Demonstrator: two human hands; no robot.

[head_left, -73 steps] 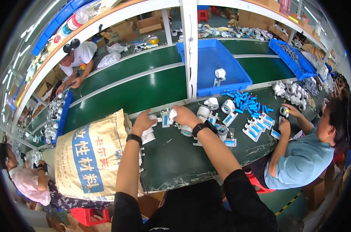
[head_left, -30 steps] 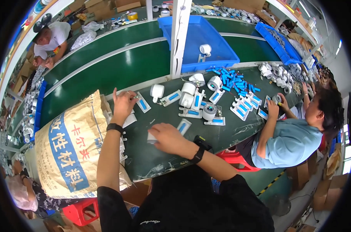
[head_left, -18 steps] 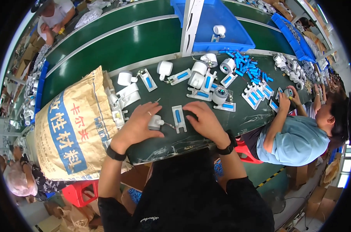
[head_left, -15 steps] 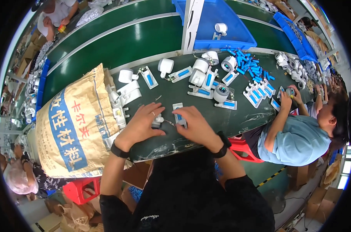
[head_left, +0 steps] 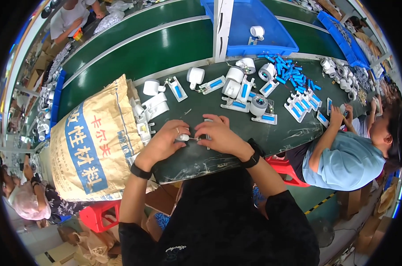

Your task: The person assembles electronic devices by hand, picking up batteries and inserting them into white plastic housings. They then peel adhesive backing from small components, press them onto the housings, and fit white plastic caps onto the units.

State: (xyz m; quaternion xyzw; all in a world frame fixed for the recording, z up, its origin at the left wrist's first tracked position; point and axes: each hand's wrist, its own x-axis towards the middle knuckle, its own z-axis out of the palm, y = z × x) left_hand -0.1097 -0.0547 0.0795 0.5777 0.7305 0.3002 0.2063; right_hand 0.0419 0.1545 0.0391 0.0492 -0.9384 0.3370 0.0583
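Two hands point(head_left: 165, 142) point(head_left: 219, 135) | dark worktable point(head_left: 280, 137) | green conveyor point(head_left: 156, 48) behind

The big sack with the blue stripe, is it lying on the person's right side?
No, the big sack lies to the person's left, beside the left hand, while the right hand is farther from it.

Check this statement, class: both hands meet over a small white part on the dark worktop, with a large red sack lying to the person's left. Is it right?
One detail is wrong. The sack is tan with a blue band, not red, as the head view shows. The left hand and right hand do meet over the small white part on the dark worktop.
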